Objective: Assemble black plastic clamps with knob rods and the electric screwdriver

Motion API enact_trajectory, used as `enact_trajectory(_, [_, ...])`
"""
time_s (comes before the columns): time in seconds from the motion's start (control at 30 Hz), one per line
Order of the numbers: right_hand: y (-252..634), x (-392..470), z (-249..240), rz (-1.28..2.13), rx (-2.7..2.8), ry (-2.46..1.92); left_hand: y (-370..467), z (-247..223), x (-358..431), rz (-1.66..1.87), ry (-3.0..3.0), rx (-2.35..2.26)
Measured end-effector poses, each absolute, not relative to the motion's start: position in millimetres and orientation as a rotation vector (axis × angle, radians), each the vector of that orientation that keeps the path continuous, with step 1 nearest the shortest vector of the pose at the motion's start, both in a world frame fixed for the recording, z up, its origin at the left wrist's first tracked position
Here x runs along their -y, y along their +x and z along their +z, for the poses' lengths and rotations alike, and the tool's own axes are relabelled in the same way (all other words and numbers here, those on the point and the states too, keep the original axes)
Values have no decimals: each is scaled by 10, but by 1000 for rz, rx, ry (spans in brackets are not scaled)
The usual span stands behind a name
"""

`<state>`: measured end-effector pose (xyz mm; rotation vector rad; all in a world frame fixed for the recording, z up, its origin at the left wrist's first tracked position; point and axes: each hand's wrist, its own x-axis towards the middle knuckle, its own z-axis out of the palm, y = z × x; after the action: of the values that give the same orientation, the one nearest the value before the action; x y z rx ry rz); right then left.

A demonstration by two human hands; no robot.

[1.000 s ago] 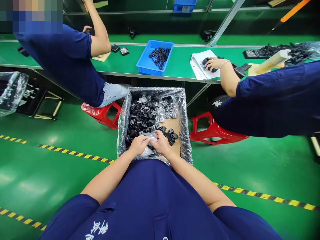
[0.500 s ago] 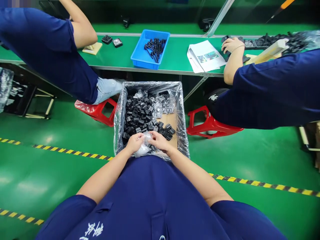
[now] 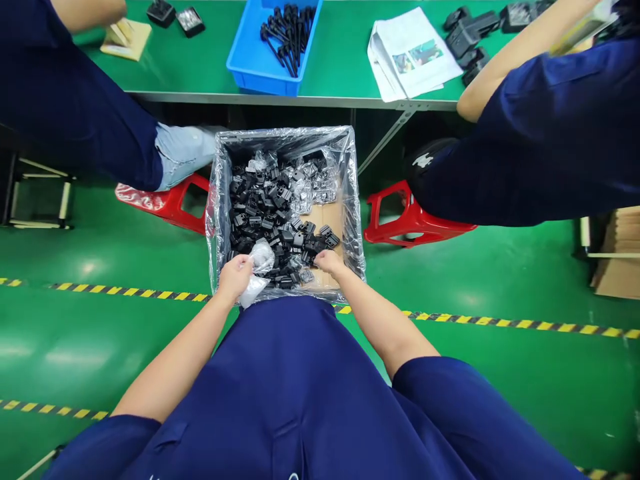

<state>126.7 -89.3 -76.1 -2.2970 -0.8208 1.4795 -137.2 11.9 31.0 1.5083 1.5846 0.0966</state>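
My left hand (image 3: 235,277) pinches a clear plastic bag (image 3: 262,257) over the near left corner of a plastic-lined crate (image 3: 356,227). My right hand (image 3: 329,261) is over the near right part of the crate, its fingers closed at the edge of the heap of black parts (image 3: 265,207); what they hold, if anything, is too small to make out. Clear-wrapped parts (image 3: 325,183) lie at the back right of the crate, beside bare brown cardboard (image 3: 327,215).
Behind the crate a green table (image 3: 345,40) bears a blue tray (image 3: 265,83) of black rods and some papers (image 3: 415,53). People sit on red stools (image 3: 175,207) to the left and right (image 3: 420,223).
My hands have moved apart: the left keeps the clear bag on the left, and the right has let go of it and gone right. The view has tilted down and shifted.
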Motion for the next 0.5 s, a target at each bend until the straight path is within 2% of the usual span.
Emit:
enact_trajectory(0.13, [1121,1106,-1096,1614,869,-2393,-1441,311,-102,69,1485,-1669])
enact_trajectory(0.33, [612,1106,-1295,1431,958,-2422,-1488,360,-95,30,1504,-1723])
enact_trajectory(0.5, [727,916,-1452,1434,903,-2291,-1544,337,-99,27,1480,-1681])
